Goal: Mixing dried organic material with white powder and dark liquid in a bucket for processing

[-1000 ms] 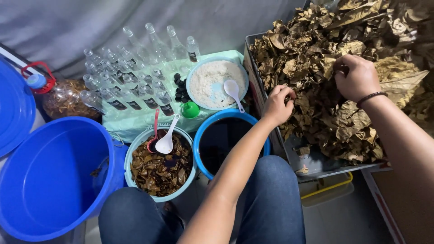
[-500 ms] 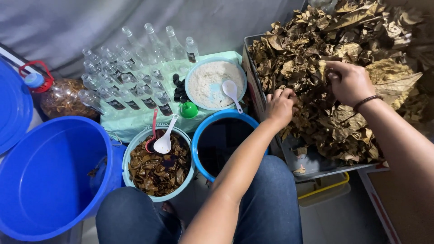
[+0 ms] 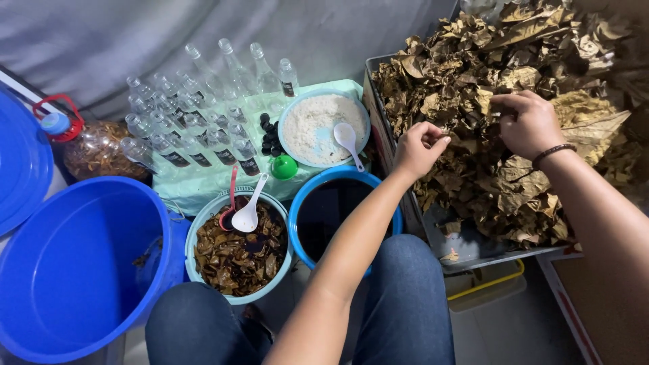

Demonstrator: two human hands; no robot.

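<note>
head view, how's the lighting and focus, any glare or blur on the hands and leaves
Head view: soft, even light, sharp across most of the frame; left hand and right hand show no real motion blur over the dry leaves; small glints on the clear bottles; the dark liquid in the blue bowl reads nearly black; top right corner falls into shadow.

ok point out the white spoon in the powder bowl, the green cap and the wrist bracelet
white spoon (image 3: 345,134), head view, on its scoop
green cap (image 3: 284,167), head view, on its top
bracelet (image 3: 552,155), head view, on the beads across the right wrist
</note>
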